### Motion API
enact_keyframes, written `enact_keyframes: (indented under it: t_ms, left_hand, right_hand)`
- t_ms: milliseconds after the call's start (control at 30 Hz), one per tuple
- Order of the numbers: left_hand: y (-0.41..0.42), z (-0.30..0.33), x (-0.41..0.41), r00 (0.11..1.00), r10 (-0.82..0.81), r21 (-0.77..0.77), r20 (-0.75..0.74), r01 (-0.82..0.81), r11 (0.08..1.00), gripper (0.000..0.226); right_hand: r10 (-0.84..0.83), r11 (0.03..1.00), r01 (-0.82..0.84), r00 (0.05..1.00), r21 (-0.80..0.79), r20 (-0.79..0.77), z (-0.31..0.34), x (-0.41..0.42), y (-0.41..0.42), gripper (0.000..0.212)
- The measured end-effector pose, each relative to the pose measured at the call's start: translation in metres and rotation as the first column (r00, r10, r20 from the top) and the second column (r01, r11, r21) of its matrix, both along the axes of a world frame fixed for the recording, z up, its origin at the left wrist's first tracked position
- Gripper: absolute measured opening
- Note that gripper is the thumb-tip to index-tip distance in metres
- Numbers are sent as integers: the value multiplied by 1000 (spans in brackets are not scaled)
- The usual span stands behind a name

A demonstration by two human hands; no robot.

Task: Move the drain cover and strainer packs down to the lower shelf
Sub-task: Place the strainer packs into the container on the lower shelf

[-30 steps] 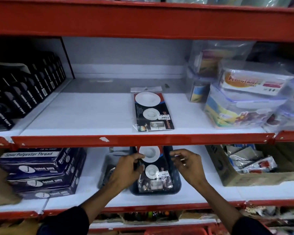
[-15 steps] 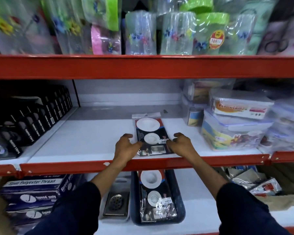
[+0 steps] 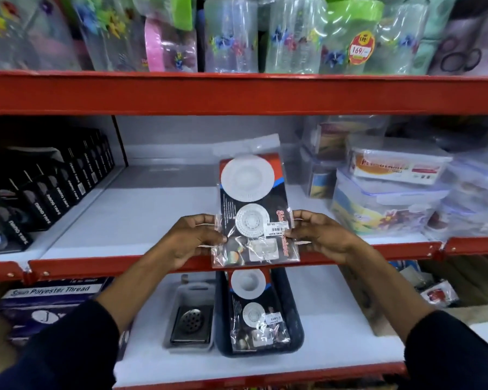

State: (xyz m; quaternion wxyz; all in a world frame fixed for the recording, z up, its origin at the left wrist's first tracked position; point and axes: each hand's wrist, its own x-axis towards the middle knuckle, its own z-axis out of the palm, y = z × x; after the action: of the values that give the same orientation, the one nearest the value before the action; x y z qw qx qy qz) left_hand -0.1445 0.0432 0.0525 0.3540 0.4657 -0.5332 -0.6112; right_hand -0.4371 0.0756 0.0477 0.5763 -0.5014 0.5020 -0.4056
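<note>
Shelving: red-edged store racks fill my view, white boards between.
Left grip (image 3: 193, 239): my fingers pinch the left edge of the strainer pack (image 3: 252, 209).
Right grip (image 3: 323, 237): pinching the pack's right edge.
Strainer pack: held upright in the air, in front of the middle shelf (image 3: 141, 218) lip.
Lower shelf (image 3: 335, 327): a second strainer pack (image 3: 255, 311) lies in a dark tray (image 3: 293, 327); just left, a metal drain cover (image 3: 191, 323) sits in a grey tray (image 3: 181, 294).
Surroundings: tape boxes (image 3: 48, 190) left, food containers (image 3: 389, 190) right.
</note>
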Motion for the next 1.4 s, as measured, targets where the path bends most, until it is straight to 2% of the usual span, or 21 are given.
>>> enact_keyframes:
  t_ms: [133, 233, 300, 367, 433, 600, 700, 867, 1000, 1100, 1233, 1333, 1400]
  left_hand:
    - [29, -9, 8, 986, -89, 23, 138, 87, 996, 38]
    - [47, -32, 7, 968, -146, 50, 202, 138, 989, 29]
    - [58, -52, 4, 944, -205, 75, 258, 192, 979, 24]
    - [68, -73, -1, 912, -260, 92, 316, 244, 965, 34]
    - [76, -95, -3, 891, -296, 142, 343, 262, 954, 35]
    - [86, -152, -4, 860, -367, 327, 353, 254, 910, 27]
    - [91, -175, -11, 862, -370, 429, 345, 206, 879, 31]
    - [82, -195, -21, 888, -303, 427, 347, 139, 894, 28]
    - [74, -200, -25, 854, -362, 481, 375, 154, 863, 18]
    - [76, -209, -25, 838, -393, 529, 378, 152, 835, 24]
    - [66, -212, -26, 862, -365, 484, 352, 167, 859, 40]
    - [49, -211, -27, 878, -326, 444, 351, 151, 883, 53]
    - [36, -212, -29, 897, -271, 419, 348, 110, 901, 55]
  right_hand:
    - [141, 989, -138, 988, 55, -59, -12, -10, 29, 48]
    - [191, 975, -175, 974, 137, -118, -34, -12, 48, 48]
    - [226, 963, -195, 960, 188, -163, -54, -11, 57, 44]
    - [289, 940, -236, 935, 245, -206, -76, -10, 66, 36]
    - [340, 911, -264, 917, 317, -212, -99, -6, 73, 33]
    - [345, 836, -190, 912, 515, -223, -166, -4, 83, 30]
    - [293, 791, -112, 933, 602, -210, -198, -4, 87, 44]
    - [189, 803, 8, 945, 596, -267, -210, -3, 80, 44]
    - [214, 796, 25, 923, 605, -320, -203, 0, 73, 40]
    - [260, 764, 9, 910, 646, -321, -204, 3, 77, 36]
    - [245, 794, 16, 906, 608, -345, -200, 3, 72, 29]
    - [192, 856, 59, 886, 513, -422, -196, 1, 57, 31]
    - [103, 890, 129, 877, 437, -469, -197, 0, 43, 37]
